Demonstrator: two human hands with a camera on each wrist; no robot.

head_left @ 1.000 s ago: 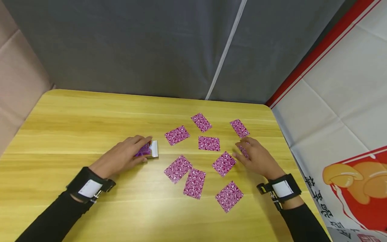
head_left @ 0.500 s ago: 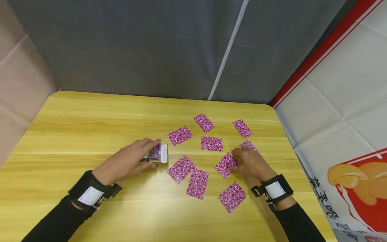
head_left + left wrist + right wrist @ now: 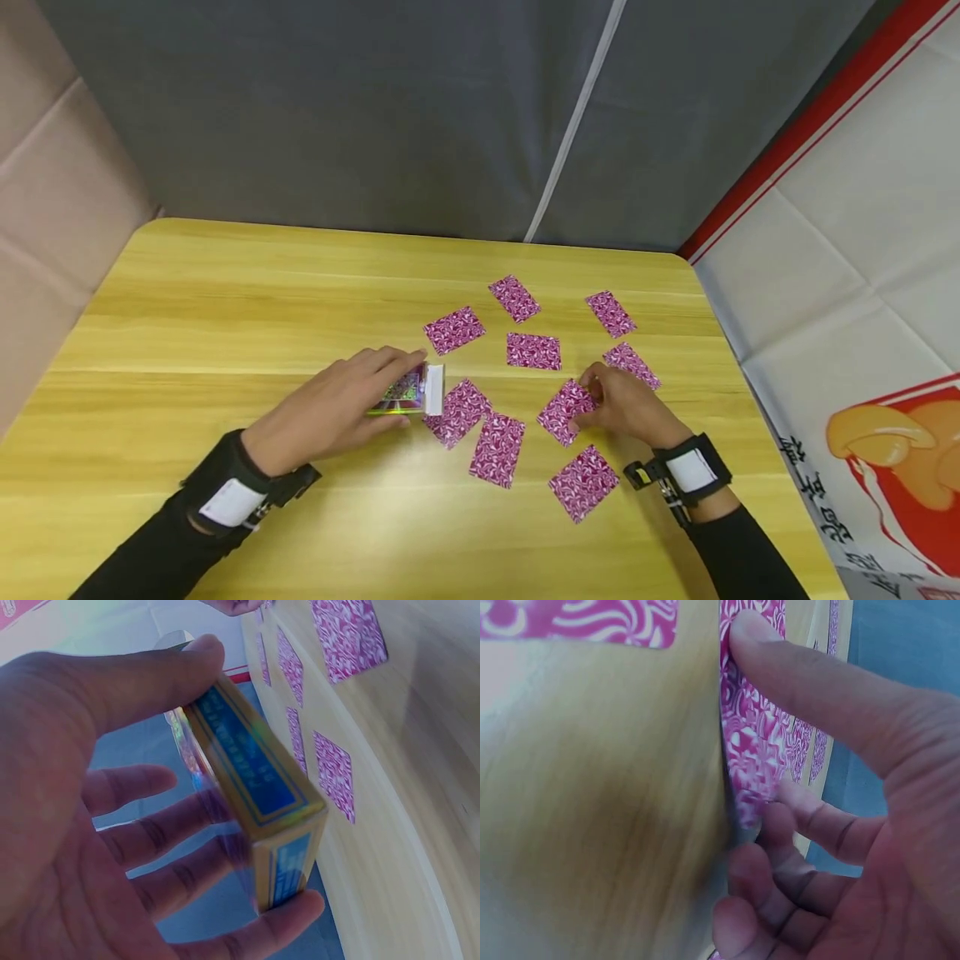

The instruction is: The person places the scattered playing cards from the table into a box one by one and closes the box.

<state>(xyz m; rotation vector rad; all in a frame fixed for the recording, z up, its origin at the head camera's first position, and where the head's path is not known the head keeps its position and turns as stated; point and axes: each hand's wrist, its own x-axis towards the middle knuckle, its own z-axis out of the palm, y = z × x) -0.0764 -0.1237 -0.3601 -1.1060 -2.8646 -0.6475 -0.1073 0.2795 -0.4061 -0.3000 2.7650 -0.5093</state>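
Left wrist view: revealing a gold-and-blue side of the box [image 3: 251,761]; head view: showing its shiny face and white flap [image 3: 434,390] instead. Counting eight pink-patterned cards [image 3: 534,351] flat on the counter [image 3: 285,283], plus one box at their left, being gripped in the fingers of the left hand [image 3: 341,408] — hiding part of its face. Pinching a ninth card [image 3: 561,414] in the fingers of the right hand [image 3: 630,408] — covering one corner. Facing a grey curtain [image 3: 337,117].
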